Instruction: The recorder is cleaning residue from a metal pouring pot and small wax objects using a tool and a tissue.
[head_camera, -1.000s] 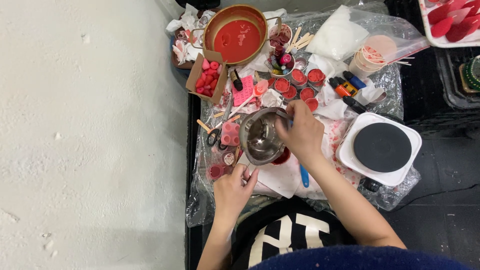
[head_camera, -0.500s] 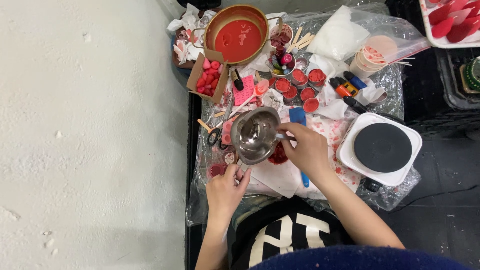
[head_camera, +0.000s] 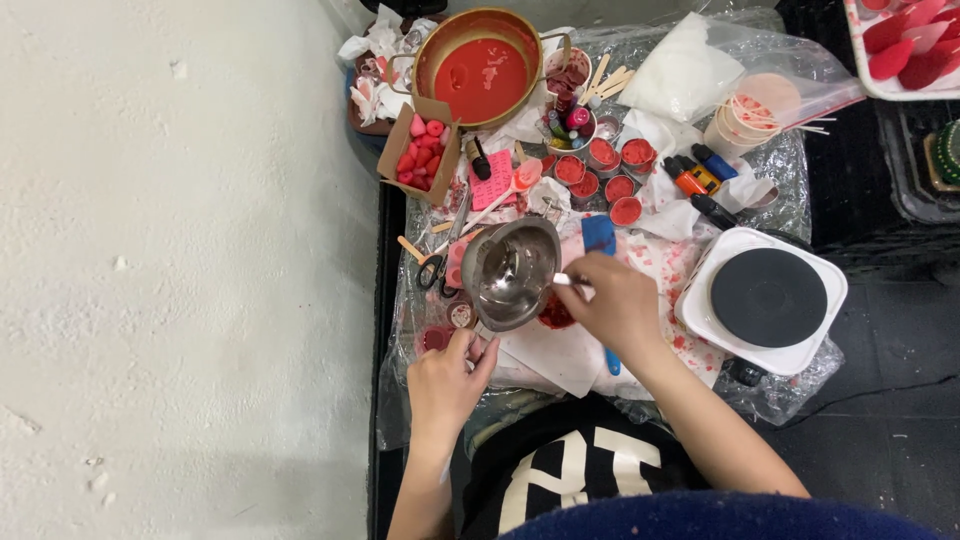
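On the left of the desk (head_camera: 800, 170), a small cardboard box (head_camera: 422, 152) holds pink and red pieces, with scissors (head_camera: 440, 262) lying below it. The left hand (head_camera: 445, 385) rests at the near edge; its fingertips pinch something small, too hidden to name. Just above it, a steel pouring pot (head_camera: 510, 272) tilts over red-stained paper, its handle grasped by the right hand (head_camera: 615, 305). A blue tool (head_camera: 600, 237) lies partly under that hand. Farther back stand a copper pot of red liquid (head_camera: 485, 70) and several small red-filled cups (head_camera: 605, 170). At the right sits a white hot plate (head_camera: 765, 298).
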